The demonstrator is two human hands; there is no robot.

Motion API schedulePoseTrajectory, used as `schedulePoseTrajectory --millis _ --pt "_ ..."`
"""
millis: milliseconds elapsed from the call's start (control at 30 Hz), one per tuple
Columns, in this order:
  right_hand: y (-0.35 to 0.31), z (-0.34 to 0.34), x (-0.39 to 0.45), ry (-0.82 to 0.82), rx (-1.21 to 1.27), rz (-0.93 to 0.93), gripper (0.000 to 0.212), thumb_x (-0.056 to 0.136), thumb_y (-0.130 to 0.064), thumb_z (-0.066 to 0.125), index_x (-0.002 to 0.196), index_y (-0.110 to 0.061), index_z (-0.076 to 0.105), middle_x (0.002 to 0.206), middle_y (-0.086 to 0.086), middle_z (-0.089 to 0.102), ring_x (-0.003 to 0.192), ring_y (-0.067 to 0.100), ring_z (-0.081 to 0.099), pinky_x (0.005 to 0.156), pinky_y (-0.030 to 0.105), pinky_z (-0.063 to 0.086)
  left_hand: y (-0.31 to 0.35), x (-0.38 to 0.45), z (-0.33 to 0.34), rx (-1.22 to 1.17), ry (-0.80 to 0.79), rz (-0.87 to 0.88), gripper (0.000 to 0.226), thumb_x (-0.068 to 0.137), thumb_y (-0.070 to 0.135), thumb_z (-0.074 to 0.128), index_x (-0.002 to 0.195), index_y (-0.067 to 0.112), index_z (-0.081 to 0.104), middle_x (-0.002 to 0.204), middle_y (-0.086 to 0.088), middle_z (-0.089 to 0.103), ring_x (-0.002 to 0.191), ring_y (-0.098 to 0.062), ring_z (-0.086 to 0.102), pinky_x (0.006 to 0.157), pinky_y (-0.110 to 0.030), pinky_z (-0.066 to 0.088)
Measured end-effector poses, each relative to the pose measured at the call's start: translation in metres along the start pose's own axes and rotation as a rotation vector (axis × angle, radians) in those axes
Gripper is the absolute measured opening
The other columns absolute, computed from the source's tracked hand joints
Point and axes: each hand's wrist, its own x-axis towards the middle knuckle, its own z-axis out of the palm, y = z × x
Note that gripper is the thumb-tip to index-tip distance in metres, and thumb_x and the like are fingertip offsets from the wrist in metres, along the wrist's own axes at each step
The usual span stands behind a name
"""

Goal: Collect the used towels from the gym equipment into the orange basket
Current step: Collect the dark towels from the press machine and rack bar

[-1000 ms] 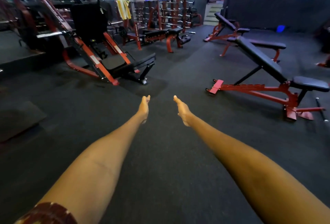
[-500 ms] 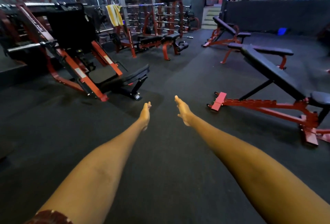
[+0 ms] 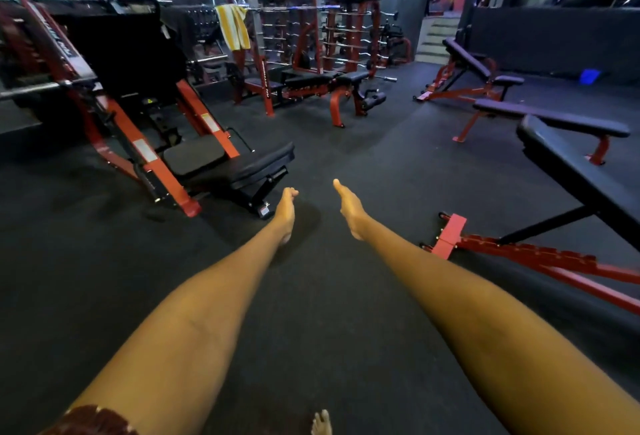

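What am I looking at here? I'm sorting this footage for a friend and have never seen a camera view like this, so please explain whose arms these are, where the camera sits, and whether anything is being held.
The camera is worn on a person's head and looks forward and down, so the two bare arms stretching out are the wearer's own. The left hand and right hand are both flat, open and empty, held out over the dark rubber gym floor. Around them stand red-framed black-padded weight machines and benches, such as the big slanted one on the left. A yellow-and-white striped towel hangs over a bar at the back, far from both hands. No orange basket shows in this picture. The wide lens bends straight edges, which is why things look curved.
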Motion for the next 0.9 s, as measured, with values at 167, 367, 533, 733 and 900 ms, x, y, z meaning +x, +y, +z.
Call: schedulePoseTrajectory --millis 167,367,533,733,900 --pt "-0.043 -0.015 0.135 0.001 -0.035 0.048 0.062 0.101 -0.046 0.029 0.151 -0.012 0.018 0.159 0.005 0.015 0.147 0.023 0.016 0.118 0.036 0.015 0.047 0.133 0.019 -0.002 0.020 -0.001 0.030 0.099 0.030 0.023 0.126 0.030 0.036 0.158 -0.001 0.018 0.146 -0.018 0.014 0.116 -0.035 0.012" --pt "-0.085 -0.033 0.259 -0.006 0.011 0.060 0.065 0.100 -0.051 0.022 0.152 -0.013 0.014 0.160 0.006 0.008 0.148 0.023 0.009 0.119 0.037 0.009 0.087 0.261 0.045 0.024 0.003 -0.004 0.044 0.099 0.030 0.023 0.139 0.019 0.036 0.158 -0.005 0.015 0.146 -0.021 0.013 0.117 -0.037 0.011" --pt "-0.110 -0.051 0.387 -0.012 0.033 0.051 0.064 0.100 -0.051 0.020 0.152 -0.015 0.011 0.161 0.004 0.007 0.148 0.023 0.008 0.119 0.037 0.009 0.100 0.381 0.070 0.028 -0.009 -0.043 0.013 0.099 0.030 0.023 0.101 0.031 0.035 0.158 -0.004 0.015 0.146 -0.021 0.013 0.117 -0.035 0.012" --pt "-0.135 -0.080 0.548 -0.070 -0.019 0.036 0.067 0.099 -0.052 0.026 0.153 -0.015 0.011 0.161 0.003 0.008 0.148 0.021 0.009 0.121 0.042 0.010 0.118 0.529 0.088 0.023 0.091 -0.093 0.031 0.094 0.030 0.036 0.111 0.014 0.056 0.151 -0.015 0.032 0.139 -0.032 0.030 0.113 -0.043 0.024" --pt "-0.178 -0.104 0.687 -0.092 -0.036 0.022 0.065 0.099 -0.049 0.029 0.152 -0.014 0.014 0.160 0.005 0.013 0.148 0.022 0.014 0.121 0.041 0.013 0.148 0.668 0.095 0.065 0.154 -0.093 0.058 0.091 0.029 0.045 0.144 0.007 0.036 0.153 -0.014 0.029 0.140 -0.032 0.030 0.115 -0.043 0.024"
